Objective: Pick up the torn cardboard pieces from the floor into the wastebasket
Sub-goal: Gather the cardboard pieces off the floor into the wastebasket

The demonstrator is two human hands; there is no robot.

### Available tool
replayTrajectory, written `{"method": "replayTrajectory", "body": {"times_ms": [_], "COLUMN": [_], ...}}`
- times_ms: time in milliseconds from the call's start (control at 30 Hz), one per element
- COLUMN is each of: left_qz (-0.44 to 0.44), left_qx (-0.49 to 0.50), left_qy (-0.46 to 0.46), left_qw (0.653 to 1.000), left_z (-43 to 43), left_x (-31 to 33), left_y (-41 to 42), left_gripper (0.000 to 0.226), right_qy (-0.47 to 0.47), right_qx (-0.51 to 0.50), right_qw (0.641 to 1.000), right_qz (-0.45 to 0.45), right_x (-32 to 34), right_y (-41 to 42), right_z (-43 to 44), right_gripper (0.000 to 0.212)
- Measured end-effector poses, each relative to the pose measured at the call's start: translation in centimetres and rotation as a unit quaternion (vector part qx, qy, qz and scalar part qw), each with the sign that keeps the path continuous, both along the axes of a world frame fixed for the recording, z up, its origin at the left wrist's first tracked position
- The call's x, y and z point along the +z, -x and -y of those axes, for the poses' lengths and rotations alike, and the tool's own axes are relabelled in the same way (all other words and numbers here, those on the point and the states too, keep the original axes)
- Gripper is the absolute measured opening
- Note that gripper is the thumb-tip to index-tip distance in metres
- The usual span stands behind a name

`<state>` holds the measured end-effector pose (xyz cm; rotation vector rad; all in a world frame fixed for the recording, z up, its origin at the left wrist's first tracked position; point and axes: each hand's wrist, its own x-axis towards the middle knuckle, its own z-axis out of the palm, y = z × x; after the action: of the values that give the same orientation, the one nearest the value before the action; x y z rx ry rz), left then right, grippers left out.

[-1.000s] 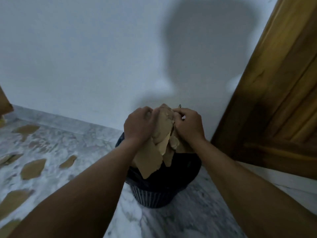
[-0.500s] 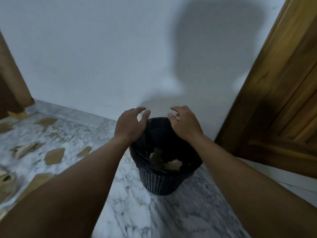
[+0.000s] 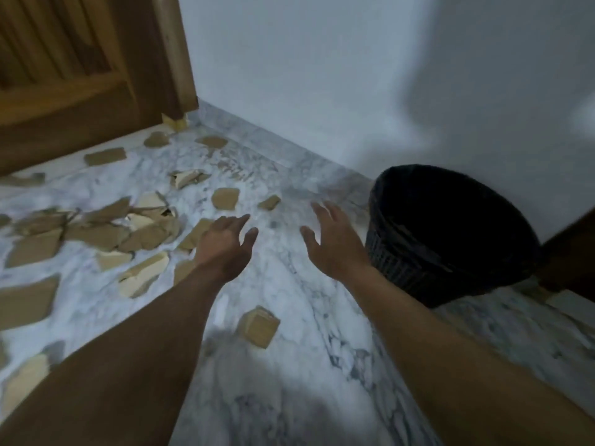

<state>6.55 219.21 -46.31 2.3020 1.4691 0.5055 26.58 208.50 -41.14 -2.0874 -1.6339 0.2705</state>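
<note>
Several torn brown cardboard pieces lie scattered over the marble floor at the left, with a dense heap [image 3: 106,231] left of my hands and a folded piece [image 3: 259,326] between my forearms. The black wastebasket [image 3: 415,278] stands at the right against the wall; its inside is too dark to see. My left hand [image 3: 225,244] hovers above the floor with fingers spread, empty, just right of the heap. My right hand [image 3: 331,241] is also empty and spread, just left of the wastebasket.
A wooden door [image 3: 74,75] fills the upper left, with small cardboard scraps at its foot. A white wall [image 3: 354,75] runs behind the floor and basket. Dark wood [image 3: 570,255] shows at the right edge, beyond the basket.
A second ago both hands held a bundle of cardboard over the basket; it dropped in. The hands then let go, and the view swung left to the scattered pieces.
</note>
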Motion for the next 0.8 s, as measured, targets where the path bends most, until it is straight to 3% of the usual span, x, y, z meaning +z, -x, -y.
{"method": "replayTrajectory", "body": {"times_ms": [267, 400, 567, 667, 800], "left_qz": [-0.128, -0.124, -0.086, -0.17, -0.175], "left_qx": [0.135, 0.167, 0.199, 0.157, 0.149], "left_qy": [0.091, 0.08, 0.049, 0.023, 0.049], "left_qw": [0.978, 0.975, 0.975, 0.973, 0.972], "left_z": [2.2, 0.9, -5.4, -9.2, -11.4], "left_x": [-12.7, -16.1, -17.0, -17.3, -17.9], "left_y": [11.1, 13.3, 12.1, 10.2, 9.2], "left_gripper": [0.072, 0.076, 0.094, 0.107, 0.1], "right_qy": [0.182, 0.149, 0.105, 0.116, 0.132], "right_qx": [0.129, 0.125, 0.095, 0.065, 0.039], "right_qw": [0.975, 0.976, 0.984, 0.981, 0.981], "right_qz": [0.013, 0.097, 0.113, 0.141, 0.135], "right_x": [-16.8, -23.0, -23.9, -23.8, -23.9], "right_y": [9.8, 12.4, 11.0, 7.7, 4.5], "right_z": [-0.2, -1.5, -9.5, -14.9, -20.9], "right_gripper": [0.075, 0.081, 0.082, 0.081, 0.083]}}
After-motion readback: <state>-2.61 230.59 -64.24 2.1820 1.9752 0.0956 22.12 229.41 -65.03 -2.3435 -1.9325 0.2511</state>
